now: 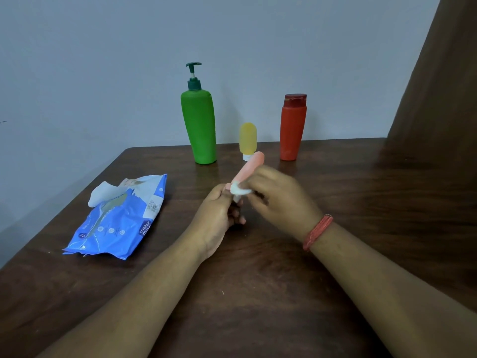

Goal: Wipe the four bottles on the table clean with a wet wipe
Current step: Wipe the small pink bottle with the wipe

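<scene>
Gripped at its lower end by the left hand (219, 215), the pink bottle (249, 167) tilts up and away over the table (258, 293), while the right hand (278, 197) pinches a white wipe (240, 189) against its neck. Behind stand the green pump bottle (200, 125), yellow bottle (247, 140) and red bottle (293, 127), upright near the wall. To the left lies a blue wipe pack (121, 220), one wipe poking out.

Left hand (216, 215) fingers curled gripping, right hand (278, 197) fingers pinching, forearms converging
</scene>
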